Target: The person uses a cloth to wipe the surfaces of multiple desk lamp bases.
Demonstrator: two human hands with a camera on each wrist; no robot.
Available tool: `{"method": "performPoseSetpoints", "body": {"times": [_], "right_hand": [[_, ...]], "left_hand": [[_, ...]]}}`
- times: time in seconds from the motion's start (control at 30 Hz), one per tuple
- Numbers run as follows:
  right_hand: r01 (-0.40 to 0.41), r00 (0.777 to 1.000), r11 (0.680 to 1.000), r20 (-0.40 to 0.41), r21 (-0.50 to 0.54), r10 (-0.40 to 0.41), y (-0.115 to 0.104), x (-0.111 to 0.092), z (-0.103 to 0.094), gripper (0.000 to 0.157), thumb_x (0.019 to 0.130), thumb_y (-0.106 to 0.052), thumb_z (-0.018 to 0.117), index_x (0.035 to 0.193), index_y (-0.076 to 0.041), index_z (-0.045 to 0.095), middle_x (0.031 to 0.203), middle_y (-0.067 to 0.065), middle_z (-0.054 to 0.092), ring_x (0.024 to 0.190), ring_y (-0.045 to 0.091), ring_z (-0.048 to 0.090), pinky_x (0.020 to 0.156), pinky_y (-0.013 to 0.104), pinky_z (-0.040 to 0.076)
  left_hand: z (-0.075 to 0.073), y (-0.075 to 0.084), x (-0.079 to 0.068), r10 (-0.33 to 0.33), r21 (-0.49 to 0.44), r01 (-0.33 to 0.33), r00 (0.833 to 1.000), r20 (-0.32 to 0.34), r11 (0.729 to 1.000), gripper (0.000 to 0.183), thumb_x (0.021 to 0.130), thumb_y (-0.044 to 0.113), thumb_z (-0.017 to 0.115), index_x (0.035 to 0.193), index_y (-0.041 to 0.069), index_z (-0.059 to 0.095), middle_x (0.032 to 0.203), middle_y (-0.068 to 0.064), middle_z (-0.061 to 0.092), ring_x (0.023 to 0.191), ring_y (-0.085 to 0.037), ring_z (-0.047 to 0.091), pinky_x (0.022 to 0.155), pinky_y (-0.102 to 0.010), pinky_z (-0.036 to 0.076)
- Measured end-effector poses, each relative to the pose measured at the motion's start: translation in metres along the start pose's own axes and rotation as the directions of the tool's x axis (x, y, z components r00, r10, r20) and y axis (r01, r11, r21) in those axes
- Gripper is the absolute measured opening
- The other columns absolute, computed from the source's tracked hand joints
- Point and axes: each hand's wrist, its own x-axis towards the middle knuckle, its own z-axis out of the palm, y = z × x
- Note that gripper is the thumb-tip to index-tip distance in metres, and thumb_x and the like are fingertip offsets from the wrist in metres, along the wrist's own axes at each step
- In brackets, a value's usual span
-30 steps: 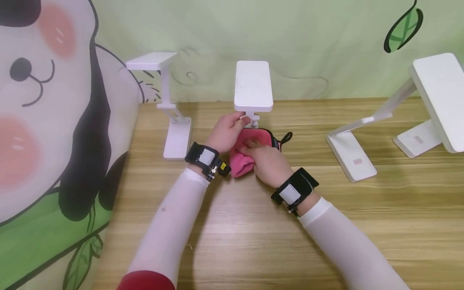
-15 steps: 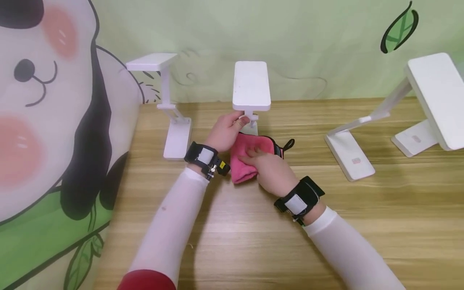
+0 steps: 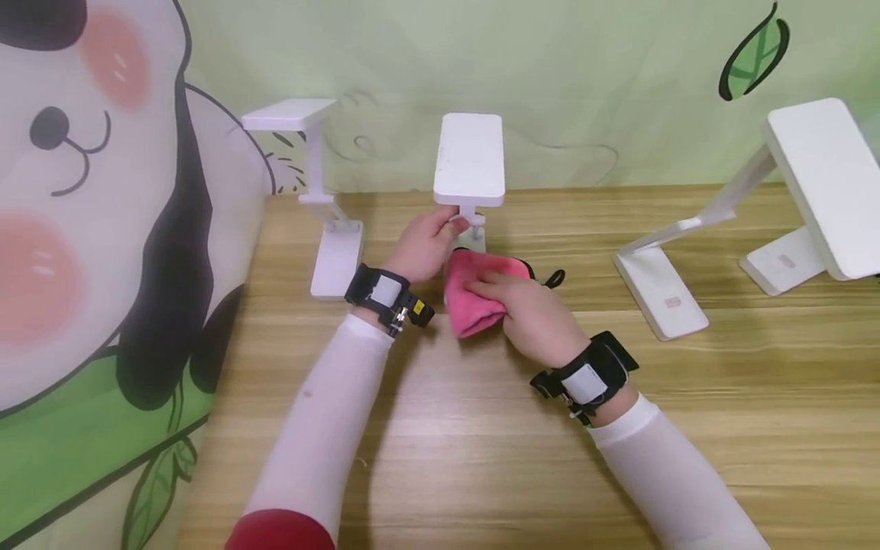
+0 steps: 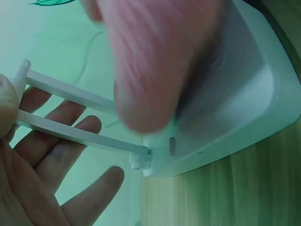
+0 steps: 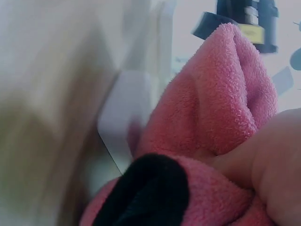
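Note:
My left hand (image 3: 425,248) grips the hinged arm of the middle white desk lamp (image 3: 470,156). In the left wrist view, the thumb lies at the joint between the arm's two bars (image 4: 80,134), with fingers behind them. My right hand (image 3: 539,313) holds a pink cloth (image 3: 474,294) with black edging over the lamp's base, covering most of it. The right wrist view shows the thumb pressed into the plush cloth (image 5: 202,99), its other fingers hidden by folds. A pale lamp base (image 4: 235,89) fills the right of the left wrist view, a blurred pink shape overlapping it.
Another white lamp (image 3: 337,260) stands to the left, near the panda-print wall hanging (image 3: 103,191). Two more lamps stand on the right, one nearer base (image 3: 663,294) and one farther base (image 3: 784,260). All rest on a wood-grain table (image 3: 440,458) against a green backdrop.
My right hand drew the cloth toward me, then shifted it right and a little away, and its folds changed. The middle lamp's head moved slightly left; my left hand kept its grip.

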Motion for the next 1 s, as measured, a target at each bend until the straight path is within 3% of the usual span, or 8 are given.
{"method": "performPoseSetpoints", "body": {"times": [0.07, 0.2, 0.3, 0.5, 0.73, 1.0], "right_hand": [[-0.006, 1.0, 1.0, -0.008, -0.009, 0.006, 0.0, -0.002, -0.006, 0.067, 0.083, 0.015, 0.045, 0.14, -0.019, 0.057, 0.14, 0.001, 0.056, 0.127, 0.021, 0.048, 0.095, 0.043, 0.05], [-0.038, 0.999, 0.999, -0.024, -0.017, 0.038, 0.001, -0.005, -0.014, 0.069, 0.083, 0.014, 0.042, 0.139, -0.023, 0.057, 0.14, -0.001, 0.056, 0.113, 0.021, 0.056, 0.076, 0.037, 0.052], [-0.056, 0.998, 0.998, -0.035, -0.024, 0.056, 0.002, -0.006, -0.017, 0.07, 0.083, 0.014, 0.041, 0.139, -0.024, 0.058, 0.14, -0.002, 0.056, 0.106, 0.024, 0.059, 0.07, 0.035, 0.049], [-0.079, 0.997, 0.997, -0.022, -0.025, 0.078, 0.001, -0.009, -0.019, 0.07, 0.083, 0.014, 0.04, 0.139, -0.025, 0.058, 0.144, 0.0, 0.052, 0.121, 0.026, 0.053, 0.075, 0.035, 0.051], [-0.088, 0.996, 0.996, -0.028, -0.027, 0.088, -0.001, -0.012, -0.019, 0.07, 0.083, 0.014, 0.041, 0.139, -0.025, 0.058, 0.145, 0.001, 0.052, 0.114, 0.028, 0.057, 0.064, 0.032, 0.048], [-0.099, 0.995, 0.995, -0.028, -0.032, 0.098, -0.003, -0.014, -0.02, 0.069, 0.083, 0.014, 0.043, 0.138, -0.025, 0.058, 0.145, 0.003, 0.051, 0.113, 0.03, 0.059, 0.065, 0.033, 0.049]], "left_hand": [[-0.004, -0.004, -0.001, -0.018, 0.014, 0.018, 1.0, 0.004, 1.0, 0.031, 0.108, 0.027, 0.04, 0.129, 0.013, 0.059, 0.12, -0.005, 0.065, 0.109, -0.016, 0.056, 0.095, -0.039, 0.046], [-0.016, -0.013, -0.004, -0.043, 0.035, 0.043, 0.999, -0.003, 0.998, 0.031, 0.109, 0.026, 0.039, 0.126, 0.011, 0.059, 0.126, -0.006, 0.064, 0.119, -0.021, 0.054, 0.102, -0.043, 0.044], [-0.025, -0.018, -0.006, -0.064, 0.032, 0.064, 0.998, 0.007, 0.997, 0.036, 0.109, 0.03, 0.037, 0.133, 0.011, 0.056, 0.133, -0.007, 0.061, 0.125, -0.023, 0.05, 0.107, -0.045, 0.04], [-0.041, -0.026, -0.009, -0.146, 0.045, 0.144, 0.988, 0.042, 0.989, 0.048, 0.109, 0.037, 0.034, 0.151, 0.015, 0.04, 0.143, -0.006, 0.053, 0.133, -0.023, 0.041, 0.112, -0.045, 0.033], [-0.057, -0.034, -0.015, -0.164, 0.044, 0.163, 0.986, 0.014, 0.986, 0.046, 0.108, 0.04, 0.034, 0.145, 0.016, 0.047, 0.143, -0.008, 0.052, 0.133, -0.025, 0.041, 0.111, -0.049, 0.033], [-0.062, -0.039, -0.021, -0.162, 0.049, 0.163, 0.986, -0.023, 0.985, 0.043, 0.108, 0.042, 0.033, 0.14, 0.018, 0.05, 0.141, -0.008, 0.055, 0.131, -0.026, 0.044, 0.109, -0.051, 0.036]]}}
